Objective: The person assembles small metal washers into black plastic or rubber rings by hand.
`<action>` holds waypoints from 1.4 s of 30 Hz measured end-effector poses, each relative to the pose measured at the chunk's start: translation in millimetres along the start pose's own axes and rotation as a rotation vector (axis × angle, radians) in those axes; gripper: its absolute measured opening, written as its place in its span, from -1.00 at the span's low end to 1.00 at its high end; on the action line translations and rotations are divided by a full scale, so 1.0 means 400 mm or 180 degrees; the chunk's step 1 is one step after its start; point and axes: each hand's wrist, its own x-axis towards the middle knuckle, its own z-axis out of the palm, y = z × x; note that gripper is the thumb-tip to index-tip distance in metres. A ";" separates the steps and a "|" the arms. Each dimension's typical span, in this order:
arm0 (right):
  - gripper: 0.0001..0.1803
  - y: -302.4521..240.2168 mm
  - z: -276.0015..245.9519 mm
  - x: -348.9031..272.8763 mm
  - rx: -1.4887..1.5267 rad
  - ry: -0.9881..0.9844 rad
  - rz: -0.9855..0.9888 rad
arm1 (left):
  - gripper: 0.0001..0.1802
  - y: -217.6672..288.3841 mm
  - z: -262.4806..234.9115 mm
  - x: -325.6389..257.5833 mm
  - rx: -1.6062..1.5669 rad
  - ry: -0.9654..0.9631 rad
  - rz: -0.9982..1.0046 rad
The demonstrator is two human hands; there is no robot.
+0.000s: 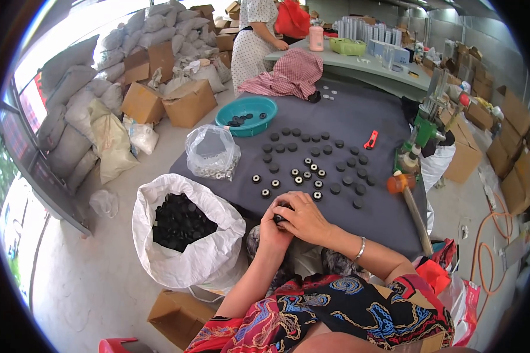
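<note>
At the near edge of the dark-covered table (330, 123), both hands are cupped together. My left hand (273, 234) is closed around black round caps (281, 216), partly hidden by the fingers. From the right, my right hand (306, 217) closes over the same caps; how many there are I cannot tell. Just beyond lie several black caps with pale ring-shaped centres (295, 172), and around them are spread several plain black caps (335, 189). Left of the hands stands a white woven sack (153, 259) filled with black caps (179, 223).
A clear bag of small metallic parts (218, 159) and a teal basin (259, 125) sit on the left. To the right are a red cutter (371, 140), a hammer (412, 206) and a green hand press (421, 132). Another person (256, 41) stands behind a checked cloth (291, 73).
</note>
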 end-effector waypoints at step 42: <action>-0.65 0.200 -0.219 -0.361 -0.0361 -0.1175 0.2088 | -0.75 0.019 -0.148 -0.012 0.0560 0.0914 -0.0182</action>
